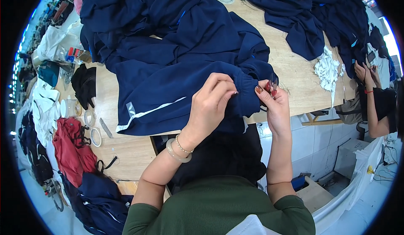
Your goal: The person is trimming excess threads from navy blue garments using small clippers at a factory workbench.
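Observation:
A navy garment [168, 94] with white piping lies over the table's near edge, its gathered elastic band [247, 92] lifted between my hands. My left hand [210, 102] is closed in a pinch at the band's left side; whether a thread is also between the fingertips is too small to tell. My right hand [275, 102] grips the band's right edge, thumb on top. A small dark pointed tool, perhaps thread snips [274, 80], sticks up from the right fingers; most of it is hidden.
More navy garments [168, 24] are heaped across the far side of the wooden table [290, 73]. Rolls of tape [96, 137], a metal blade [105, 127] and a red garment [72, 146] lie left. White cloth scraps [327, 69] lie right, near another person's hands [365, 71].

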### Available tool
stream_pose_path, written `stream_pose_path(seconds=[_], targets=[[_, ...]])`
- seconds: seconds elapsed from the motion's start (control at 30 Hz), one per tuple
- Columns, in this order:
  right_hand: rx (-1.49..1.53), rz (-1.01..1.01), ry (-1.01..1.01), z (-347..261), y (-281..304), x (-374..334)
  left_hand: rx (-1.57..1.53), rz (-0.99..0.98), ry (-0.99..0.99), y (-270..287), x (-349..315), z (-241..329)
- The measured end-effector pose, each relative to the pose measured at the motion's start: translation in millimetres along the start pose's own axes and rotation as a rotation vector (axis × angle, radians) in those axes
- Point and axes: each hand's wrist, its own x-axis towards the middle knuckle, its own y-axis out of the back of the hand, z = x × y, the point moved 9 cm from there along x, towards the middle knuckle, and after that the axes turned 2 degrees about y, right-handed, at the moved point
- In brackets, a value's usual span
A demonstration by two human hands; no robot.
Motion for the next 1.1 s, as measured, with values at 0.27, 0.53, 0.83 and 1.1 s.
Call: stream_pose_path(seconds=[0.27, 0.53, 0.83, 1.1], targets=[[-0.015, 0.016, 0.004, -3.8, -0.2, -2.6, -0.167, 0.149, 0.297, 25.9, -16.0, -16.3], [-0.164, -0.033, -0.038, 7.5, -10.6, 0.6, -0.187, -0.001, 0.530, -10.6, -29.7, -23.7], [0.443, 0.026, -0.294, 25.3, -34.1, -4.6, -0.249, 0.033, 0.519, -5.4, -25.3, -21.4], [0.447, 0.176, -0.257, 24.4, -54.6, -8.4, -0.071, 0.329, 0.288, 15.9, -20.4, -0.8]])
